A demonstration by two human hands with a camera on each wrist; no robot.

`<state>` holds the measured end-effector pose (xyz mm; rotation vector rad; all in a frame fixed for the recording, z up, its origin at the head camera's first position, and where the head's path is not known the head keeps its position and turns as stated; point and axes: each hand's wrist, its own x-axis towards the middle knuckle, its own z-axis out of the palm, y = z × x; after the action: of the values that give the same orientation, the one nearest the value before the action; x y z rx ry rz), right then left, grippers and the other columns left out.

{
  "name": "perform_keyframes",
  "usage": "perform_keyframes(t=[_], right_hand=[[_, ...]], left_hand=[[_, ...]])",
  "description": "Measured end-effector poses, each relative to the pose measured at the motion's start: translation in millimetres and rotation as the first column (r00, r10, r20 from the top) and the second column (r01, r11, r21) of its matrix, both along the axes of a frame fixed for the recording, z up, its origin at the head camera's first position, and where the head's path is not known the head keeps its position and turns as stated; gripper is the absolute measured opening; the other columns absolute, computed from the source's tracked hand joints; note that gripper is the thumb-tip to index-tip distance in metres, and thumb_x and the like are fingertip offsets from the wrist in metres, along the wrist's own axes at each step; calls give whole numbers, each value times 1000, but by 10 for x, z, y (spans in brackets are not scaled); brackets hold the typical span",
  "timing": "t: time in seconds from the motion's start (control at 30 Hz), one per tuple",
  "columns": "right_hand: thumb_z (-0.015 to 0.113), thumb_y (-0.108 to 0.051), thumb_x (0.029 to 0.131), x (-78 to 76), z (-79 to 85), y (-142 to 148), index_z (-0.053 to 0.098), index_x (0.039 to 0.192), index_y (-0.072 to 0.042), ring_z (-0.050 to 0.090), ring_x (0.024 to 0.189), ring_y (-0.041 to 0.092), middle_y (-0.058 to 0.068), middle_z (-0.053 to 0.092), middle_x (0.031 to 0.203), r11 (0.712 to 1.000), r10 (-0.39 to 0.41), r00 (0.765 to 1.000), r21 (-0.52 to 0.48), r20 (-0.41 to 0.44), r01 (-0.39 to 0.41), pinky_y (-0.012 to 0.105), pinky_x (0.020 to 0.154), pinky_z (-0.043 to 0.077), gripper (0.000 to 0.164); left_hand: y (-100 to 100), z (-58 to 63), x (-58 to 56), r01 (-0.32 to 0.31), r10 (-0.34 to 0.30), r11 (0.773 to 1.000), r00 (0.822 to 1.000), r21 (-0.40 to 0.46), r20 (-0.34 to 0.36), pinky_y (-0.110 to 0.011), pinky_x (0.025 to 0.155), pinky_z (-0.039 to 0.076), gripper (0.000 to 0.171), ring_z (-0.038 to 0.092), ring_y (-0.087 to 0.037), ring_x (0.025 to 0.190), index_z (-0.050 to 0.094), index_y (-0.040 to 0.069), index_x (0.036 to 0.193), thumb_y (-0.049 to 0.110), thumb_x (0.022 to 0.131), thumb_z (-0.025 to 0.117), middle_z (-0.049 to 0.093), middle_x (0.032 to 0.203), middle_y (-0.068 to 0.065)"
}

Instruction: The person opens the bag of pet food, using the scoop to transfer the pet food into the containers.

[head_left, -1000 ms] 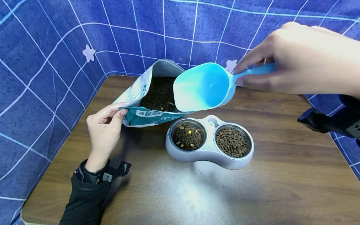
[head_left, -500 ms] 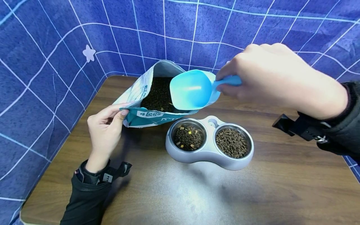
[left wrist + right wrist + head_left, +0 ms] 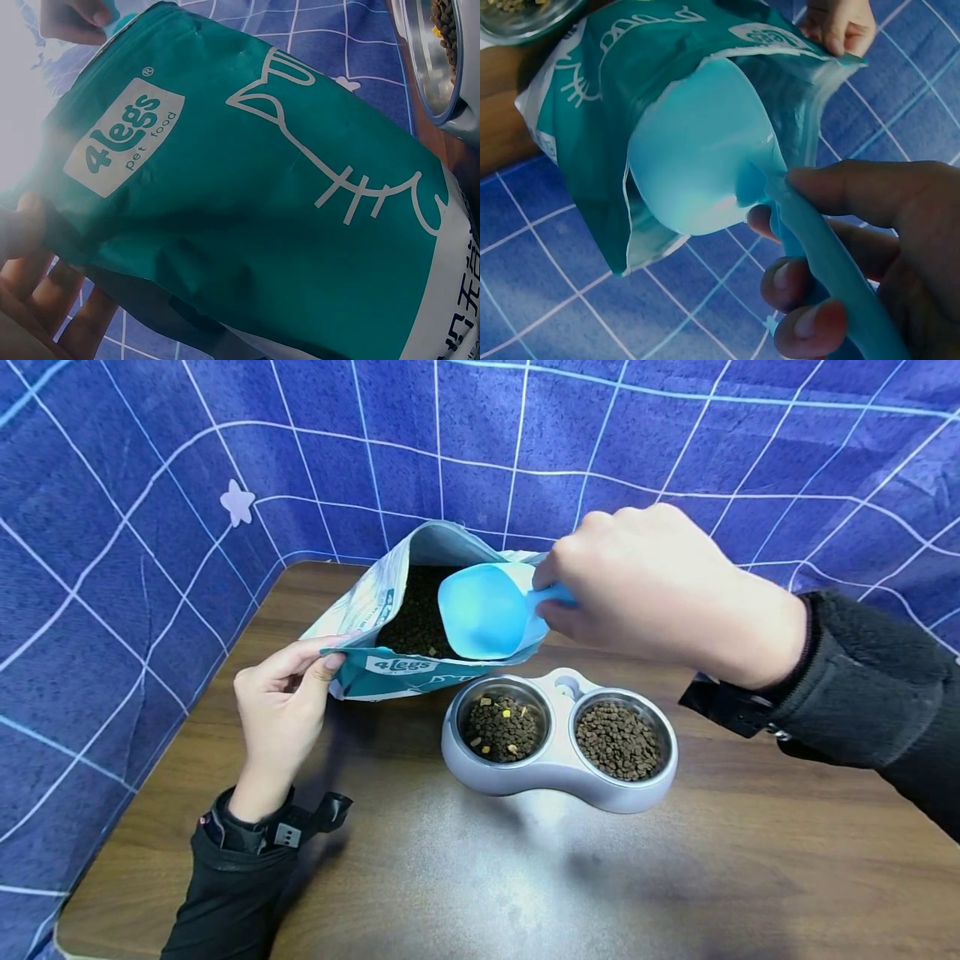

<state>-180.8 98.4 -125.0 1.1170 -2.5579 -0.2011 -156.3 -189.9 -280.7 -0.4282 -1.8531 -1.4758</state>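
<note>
My left hand (image 3: 281, 697) pinches the near left corner of an open teal and white pet food bag (image 3: 247, 187), thumb in front and fingers behind. Dark kibble (image 3: 416, 618) with a few lighter bits shows inside the bag. My right hand (image 3: 637, 593) grips the handle of a light blue scoop (image 3: 483, 610). The scoop's bowl sits in the bag's mouth, over the kibble. In the right wrist view the scoop (image 3: 705, 150) shows its rounded back, with thumb and fingers around its handle.
A grey double pet bowl (image 3: 558, 777) stands in front of the bag on the wooden table (image 3: 420, 877). Both steel dishes hold kibble, the left one with yellow bits. Blue gridded cloth (image 3: 480, 443) hangs behind, with a pale star (image 3: 237, 502) on it.
My right hand has moved left and down, bringing the scoop into the bag's mouth. The scoop has tipped so its hollow shows less. My left hand keeps its hold on the bag.
</note>
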Motion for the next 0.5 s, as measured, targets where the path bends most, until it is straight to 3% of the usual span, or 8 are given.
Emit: perform_keyframes(t=[0.13, 0.37, 0.5], right_hand=[[61, -22, 82, -4, -62, -93, 48, 57, -21, 41, 47, 18, -4, 40, 53, 1000, -6, 1000, 9, 15, 6, 36, 39, 33, 27], [58, -13, 79, -66, -261, -261, 37, 53, -17, 37, 45, 19, -1, 36, 54, 999, 32, 998, 12, -60, -31, 41, 36, 35, 34], [58, -11, 80, -83, -325, -350, 37, 52, -16, 37, 48, 18, -1, 35, 56, 1000, -4, 1000, 30, -21, 5, 39, 37, 37, 35]], left_hand=[[-4, -9, 1, 15, -15, 1000, 1000, 3, -14, -20, 44, 21, 12, 28, -6, 45, 69, -14, 92, -5, 84, 68, 50, 56, 6], [-2, -14, 3, 16, -16, 1000, 1000, 4, 1, -21, 45, 22, 12, 30, -6, 47, 69, -14, 93, -6, 84, 68, 54, 59, 6], [-5, -12, 7, 12, -12, 1000, 1000, -7, 11, -21, 44, 21, 12, 30, -6, 46, 69, -13, 94, -7, 84, 68, 53, 58, 5]])
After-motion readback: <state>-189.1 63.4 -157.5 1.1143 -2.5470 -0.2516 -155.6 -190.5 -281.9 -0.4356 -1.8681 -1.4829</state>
